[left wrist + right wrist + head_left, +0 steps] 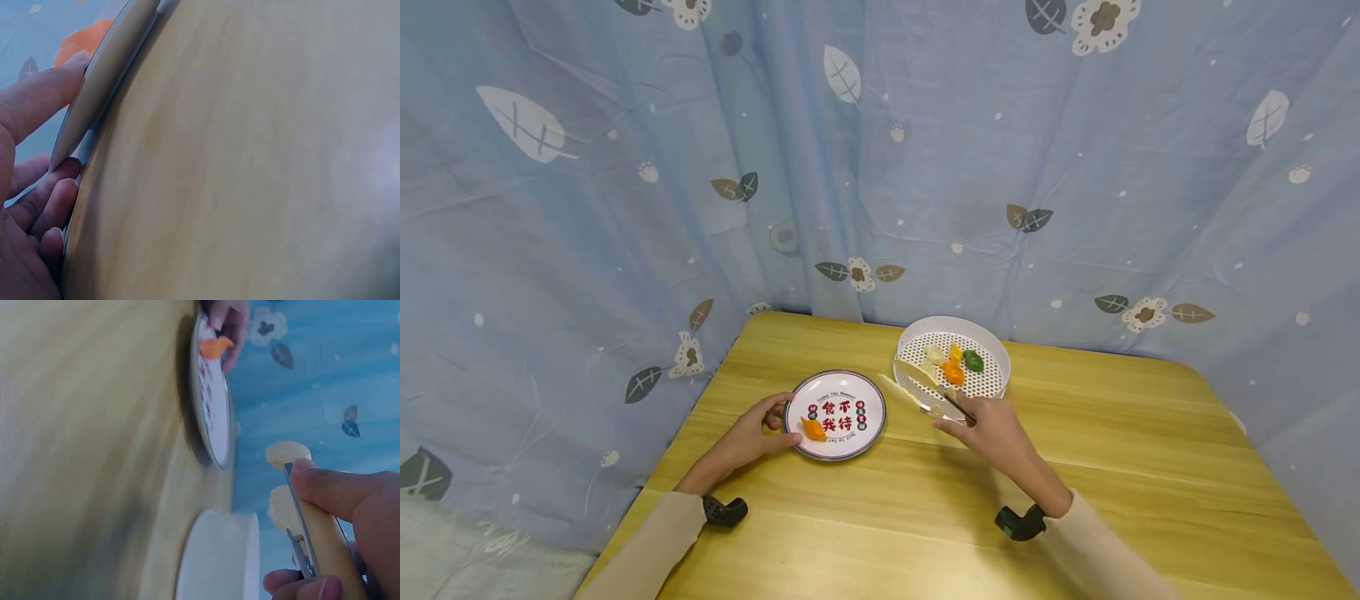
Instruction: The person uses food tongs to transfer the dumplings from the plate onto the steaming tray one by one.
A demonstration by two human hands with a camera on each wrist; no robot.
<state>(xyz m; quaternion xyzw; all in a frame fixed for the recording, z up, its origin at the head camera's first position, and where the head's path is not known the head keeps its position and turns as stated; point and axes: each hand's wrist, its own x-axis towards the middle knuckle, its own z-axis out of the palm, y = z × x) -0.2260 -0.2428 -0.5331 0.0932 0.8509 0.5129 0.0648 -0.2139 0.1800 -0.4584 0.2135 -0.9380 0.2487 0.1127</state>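
Observation:
My left hand [756, 435] grips the left rim of a white plate [808, 390] with blue edging and red lettering. In the left wrist view the thumb lies over the rim and fingers reach beneath it. An orange dumpling-shaped piece [813, 429] lies on the plate near the thumb. My right hand [996, 429] holds a pair of tongs [322, 528] with broad cream-coloured tips, which stand apart with nothing visible between them. These tips point left over the front left rim of a round white perforated basket [1000, 354]. Part of the basket's front is hidden by the hand and tongs.
Inside the basket lie orange pieces [953, 372], a yellow piece [956, 352], a green piece [973, 361] and a pale piece [934, 354]. Both items stand on a wooden table [865, 533]. A blue patterned curtain [940, 167] hangs behind and along its sides.

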